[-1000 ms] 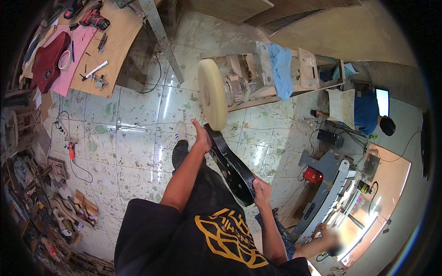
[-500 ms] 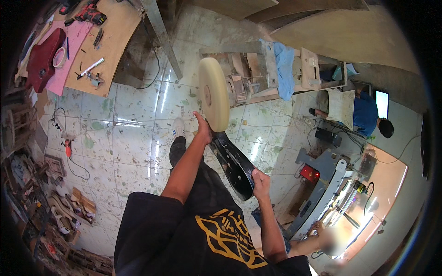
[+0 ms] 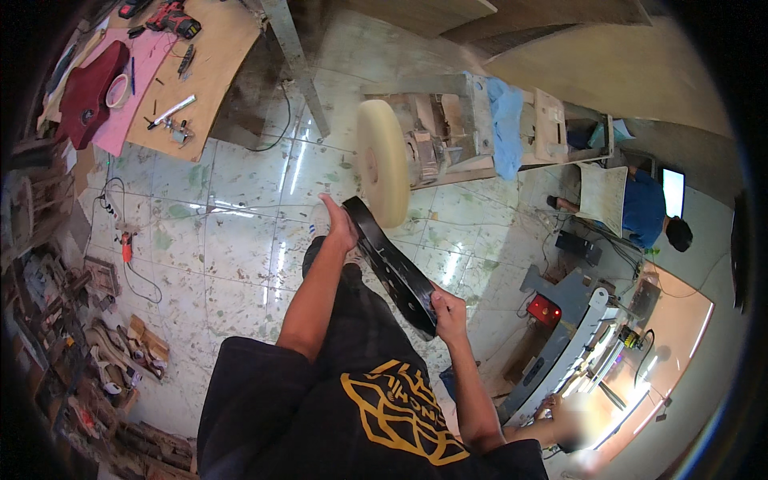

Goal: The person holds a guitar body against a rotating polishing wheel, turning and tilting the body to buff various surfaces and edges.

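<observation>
Black glossy piece (image 3: pixel 394 272) slants before your thighs, its upper end just beside the cream wheel (image 3: pixel 386 164); whether they touch you cannot tell. Your left hand (image 3: pixel 342 228) supports that end, thumb spread, its other fingers too hidden to judge their curl; your right hand (image 3: pixel 450 315) is closed around the lower end. The wheel stands in the way ahead, with its wooden frame (image 3: pixel 472 170) and blue cloth (image 3: pixel 506 128) behind. Ahead-left, the counter (image 3: pixel 218 64) carries a red body (image 3: pixel 92 94) and drill (image 3: pixel 174 22), a metal leg (image 3: pixel 298 72) near its edge. Tiled floor (image 3: pixel 232 264) opens leftward, up to an orange-handled tool (image 3: pixel 126 246) and wood scraps (image 3: pixel 132 352); rightward, a grey machine (image 3: pixel 552 340) bounds it.
</observation>
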A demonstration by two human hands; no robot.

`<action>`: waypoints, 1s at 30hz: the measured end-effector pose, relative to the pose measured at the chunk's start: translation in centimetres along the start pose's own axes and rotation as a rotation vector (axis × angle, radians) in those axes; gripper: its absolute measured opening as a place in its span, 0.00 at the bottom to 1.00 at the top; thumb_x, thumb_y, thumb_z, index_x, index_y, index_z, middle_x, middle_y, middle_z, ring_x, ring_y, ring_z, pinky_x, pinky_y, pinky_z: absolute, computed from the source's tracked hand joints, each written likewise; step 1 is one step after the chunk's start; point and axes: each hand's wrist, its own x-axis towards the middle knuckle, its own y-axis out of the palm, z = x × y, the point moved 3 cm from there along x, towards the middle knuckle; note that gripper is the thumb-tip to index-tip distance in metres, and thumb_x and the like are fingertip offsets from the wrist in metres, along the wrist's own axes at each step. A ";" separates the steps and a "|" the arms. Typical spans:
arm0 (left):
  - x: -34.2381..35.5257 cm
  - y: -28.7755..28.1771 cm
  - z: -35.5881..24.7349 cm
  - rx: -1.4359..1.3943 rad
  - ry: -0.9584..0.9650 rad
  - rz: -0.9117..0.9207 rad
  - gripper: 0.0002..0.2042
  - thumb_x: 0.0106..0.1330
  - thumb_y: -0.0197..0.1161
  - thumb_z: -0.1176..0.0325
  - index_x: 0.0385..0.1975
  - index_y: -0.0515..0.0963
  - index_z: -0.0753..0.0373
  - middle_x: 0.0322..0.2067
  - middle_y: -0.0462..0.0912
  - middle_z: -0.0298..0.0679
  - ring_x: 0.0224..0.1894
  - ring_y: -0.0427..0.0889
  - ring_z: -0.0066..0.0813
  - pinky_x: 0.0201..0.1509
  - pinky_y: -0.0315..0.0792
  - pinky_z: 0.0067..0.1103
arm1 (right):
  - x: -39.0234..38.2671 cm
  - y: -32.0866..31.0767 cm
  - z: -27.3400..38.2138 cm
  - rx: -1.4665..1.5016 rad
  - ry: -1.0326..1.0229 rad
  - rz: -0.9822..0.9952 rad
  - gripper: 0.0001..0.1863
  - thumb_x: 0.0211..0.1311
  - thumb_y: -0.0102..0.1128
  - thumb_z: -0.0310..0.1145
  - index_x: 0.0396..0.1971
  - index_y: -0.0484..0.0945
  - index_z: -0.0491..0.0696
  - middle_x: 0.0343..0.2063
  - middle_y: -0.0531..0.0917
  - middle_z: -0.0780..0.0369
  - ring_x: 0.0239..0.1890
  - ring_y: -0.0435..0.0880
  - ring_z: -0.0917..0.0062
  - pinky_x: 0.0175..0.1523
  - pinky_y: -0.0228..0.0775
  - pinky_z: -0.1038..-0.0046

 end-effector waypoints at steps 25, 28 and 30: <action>-34.9 12.7 -1.8 -0.188 0.881 0.252 0.37 0.46 0.46 0.22 0.19 0.70 0.59 0.15 0.73 0.39 0.21 0.75 0.36 0.35 0.73 0.35 | -7.3 -13.8 9.1 0.248 -0.651 0.329 0.62 0.24 0.45 0.86 0.44 0.78 0.39 0.29 0.82 0.60 0.34 0.81 0.77 0.42 0.72 0.75; -37.1 14.5 -0.8 -0.173 0.959 0.149 0.36 0.49 0.47 0.24 0.17 0.70 0.59 0.15 0.73 0.39 0.20 0.75 0.36 0.34 0.73 0.34 | -5.6 -15.5 6.8 0.391 -0.680 0.294 0.61 0.35 0.35 0.85 0.48 0.75 0.37 0.33 0.82 0.58 0.38 0.81 0.75 0.46 0.71 0.74; -38.4 15.4 0.0 -0.138 1.003 0.139 0.35 0.51 0.47 0.26 0.17 0.70 0.59 0.15 0.73 0.39 0.20 0.76 0.36 0.33 0.74 0.33 | -2.3 -16.0 2.9 0.577 -0.640 0.205 0.60 0.40 0.29 0.83 0.50 0.72 0.38 0.38 0.80 0.57 0.42 0.79 0.73 0.51 0.68 0.72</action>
